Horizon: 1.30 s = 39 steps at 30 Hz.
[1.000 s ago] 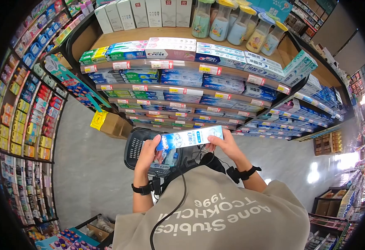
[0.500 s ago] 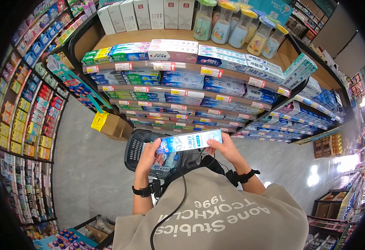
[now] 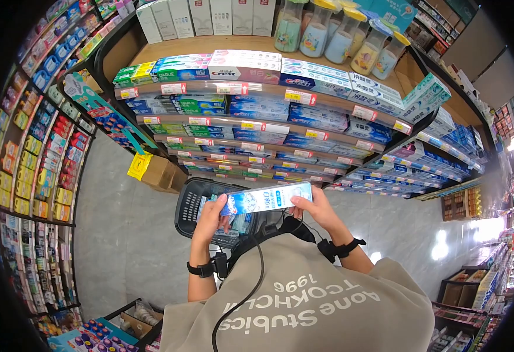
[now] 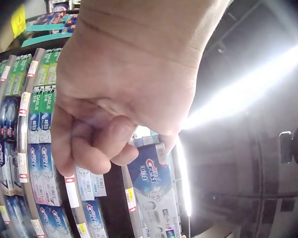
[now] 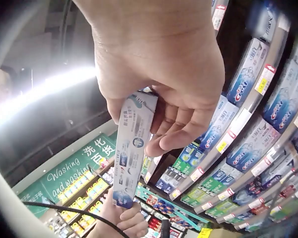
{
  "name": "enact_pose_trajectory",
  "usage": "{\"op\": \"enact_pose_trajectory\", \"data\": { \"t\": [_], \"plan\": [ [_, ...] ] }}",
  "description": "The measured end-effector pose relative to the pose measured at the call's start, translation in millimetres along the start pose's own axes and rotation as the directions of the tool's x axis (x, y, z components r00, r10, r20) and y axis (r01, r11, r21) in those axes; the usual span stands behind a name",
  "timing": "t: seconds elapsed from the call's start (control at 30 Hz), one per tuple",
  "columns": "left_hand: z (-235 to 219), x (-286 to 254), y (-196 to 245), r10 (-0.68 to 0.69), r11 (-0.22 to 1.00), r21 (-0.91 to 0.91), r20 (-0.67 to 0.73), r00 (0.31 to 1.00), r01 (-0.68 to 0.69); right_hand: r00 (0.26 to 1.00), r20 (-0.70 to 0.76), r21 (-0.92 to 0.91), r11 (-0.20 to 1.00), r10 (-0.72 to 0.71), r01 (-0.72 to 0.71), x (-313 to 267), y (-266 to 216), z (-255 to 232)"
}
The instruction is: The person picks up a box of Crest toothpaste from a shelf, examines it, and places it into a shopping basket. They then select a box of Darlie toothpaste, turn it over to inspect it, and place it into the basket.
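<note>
Both hands hold a long blue-and-white Crest toothpaste box (image 3: 266, 200) level in front of the body, its printed side facing up. At the box's left end, the left hand (image 3: 211, 218) grips it between thumb and fingers. The right hand (image 3: 315, 206) pinches the opposite end, thumb on top. In the left wrist view the box (image 4: 155, 196) extends away from the curled fingers. The right wrist view shows a side of the box (image 5: 132, 146) covered in small print, with the left hand (image 5: 120, 218) at its far end.
A dark shopping basket (image 3: 188, 202) with several packages inside sits below the left hand. Ahead stand shelves of toothpaste boxes (image 3: 257, 108) with price tags. A cardboard box (image 3: 162, 174) is on the floor to the left. A cable (image 3: 261, 264) runs down over the shirt.
The toothpaste box has dipped very slightly in the head view. Both hands keep their hold on its ends.
</note>
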<state>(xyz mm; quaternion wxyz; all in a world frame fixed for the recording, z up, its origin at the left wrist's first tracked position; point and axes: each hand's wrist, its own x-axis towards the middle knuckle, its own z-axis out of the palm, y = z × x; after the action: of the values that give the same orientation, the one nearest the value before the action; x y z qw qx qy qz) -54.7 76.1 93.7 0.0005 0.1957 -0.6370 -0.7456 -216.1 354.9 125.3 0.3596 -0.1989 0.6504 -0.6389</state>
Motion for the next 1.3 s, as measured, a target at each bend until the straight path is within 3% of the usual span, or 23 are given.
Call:
{"op": "enact_pose_trajectory", "data": {
  "t": [0.97, 1.3],
  "plan": [
    [3, 27, 3, -0.048, 0.999, -0.007, -0.060, 0.997, 0.048, 0.997, 0.079, -0.022, 1.000, 0.011, -0.009, 28, -3, -27],
    [13, 46, 9, -0.070, 0.997, 0.015, -0.010, 0.997, 0.070, 0.998, 0.059, 0.003, 0.999, 0.036, -0.036, 33, 0, -47]
  ]
}}
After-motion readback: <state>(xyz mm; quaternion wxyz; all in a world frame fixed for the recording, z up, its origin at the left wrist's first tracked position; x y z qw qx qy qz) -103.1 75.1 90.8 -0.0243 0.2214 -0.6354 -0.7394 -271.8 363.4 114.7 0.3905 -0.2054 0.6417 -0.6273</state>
